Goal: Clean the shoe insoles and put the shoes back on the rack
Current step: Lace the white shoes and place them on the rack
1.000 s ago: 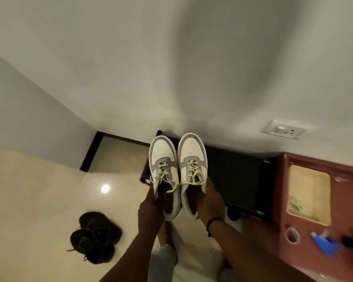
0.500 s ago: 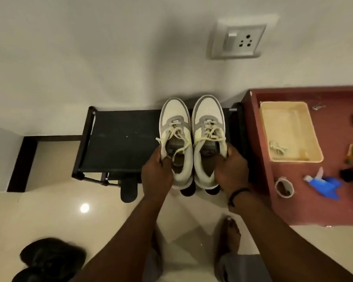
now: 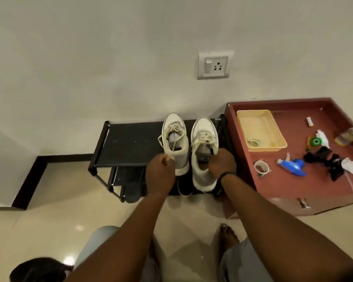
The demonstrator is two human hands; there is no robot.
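Now placing: left hand (image 3: 160, 176) and right hand (image 3: 222, 162) are gripping white sneakers (image 3: 176, 143) at their heels on rack (image 3: 128, 143); next, letting go.

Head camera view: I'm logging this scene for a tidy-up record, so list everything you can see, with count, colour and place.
sneakers: 2, white and grey, on the right end of the rack's top shelf
rack: 1, black, against the wall
dark shoes: some, black, on the lower shelf; number unclear
cabinet: 1, reddish brown, right of the rack
tray: 1, pale yellow, on the cabinet, a lace inside
spray bottle: 1, blue, on the cabinet
tape roll: 1, pale, on the cabinet
socket: 1, white, on the wall
black shoe: at least 1, floor, bottom left
left hand: pinches a lace end by the left sneaker
right hand: grips the right sneaker's heel
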